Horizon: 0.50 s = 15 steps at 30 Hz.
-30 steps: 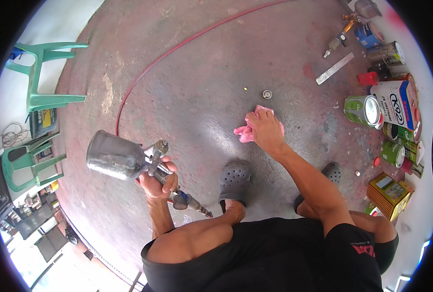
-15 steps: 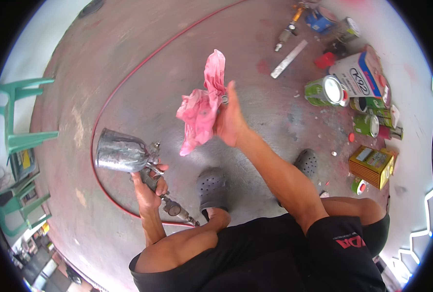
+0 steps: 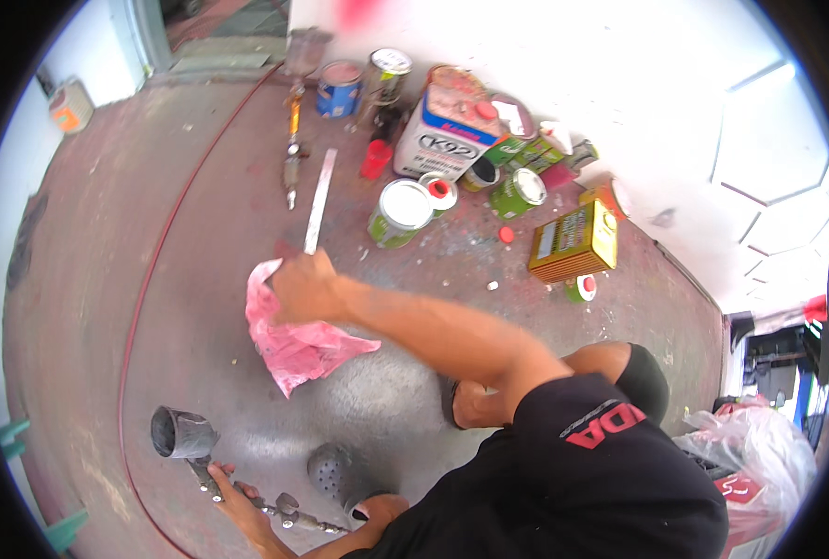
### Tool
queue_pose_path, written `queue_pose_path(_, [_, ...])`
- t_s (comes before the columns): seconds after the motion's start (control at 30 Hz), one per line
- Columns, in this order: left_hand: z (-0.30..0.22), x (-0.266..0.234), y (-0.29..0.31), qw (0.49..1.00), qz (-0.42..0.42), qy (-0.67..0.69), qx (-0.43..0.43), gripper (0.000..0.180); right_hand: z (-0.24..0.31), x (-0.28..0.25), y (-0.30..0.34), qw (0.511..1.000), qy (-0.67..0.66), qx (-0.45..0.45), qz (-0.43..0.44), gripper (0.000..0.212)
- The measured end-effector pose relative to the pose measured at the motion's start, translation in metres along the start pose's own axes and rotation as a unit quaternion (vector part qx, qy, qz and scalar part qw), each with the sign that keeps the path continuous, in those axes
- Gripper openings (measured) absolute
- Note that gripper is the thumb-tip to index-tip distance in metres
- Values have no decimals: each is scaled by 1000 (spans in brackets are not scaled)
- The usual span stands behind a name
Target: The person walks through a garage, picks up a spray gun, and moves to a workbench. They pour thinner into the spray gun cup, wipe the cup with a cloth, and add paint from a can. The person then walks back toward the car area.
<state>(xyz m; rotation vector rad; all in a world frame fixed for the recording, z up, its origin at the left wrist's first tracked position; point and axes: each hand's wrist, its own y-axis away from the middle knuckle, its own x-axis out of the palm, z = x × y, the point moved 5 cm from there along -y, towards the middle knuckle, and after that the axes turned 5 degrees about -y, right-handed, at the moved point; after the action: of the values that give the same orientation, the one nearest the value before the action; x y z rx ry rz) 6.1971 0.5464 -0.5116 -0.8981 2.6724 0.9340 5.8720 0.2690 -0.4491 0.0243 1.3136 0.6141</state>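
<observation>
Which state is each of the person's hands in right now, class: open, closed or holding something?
Left hand: closed, holding a grey metal spray gun with a rounded cup.
Right hand: closed, holding a crumpled pink cloth.

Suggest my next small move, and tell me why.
Perhaps pick up the pale flat strip with your right hand: that hand, holding the pink cloth, appears right at the strip's near end, though contact is unclear, and your left hand is busy with the spray gun.
</observation>
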Motion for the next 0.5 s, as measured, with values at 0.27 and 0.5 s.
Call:
queue_pose_path(0.27, [47, 23, -72, 987, -36, -140, 63, 63, -180, -106, 62, 987, 106, 49, 112, 44])
queue_pose_path(0.5, [49, 53, -64, 987, -6, -163, 15, 67, -258, 68, 236, 971, -38, 159, 174, 35])
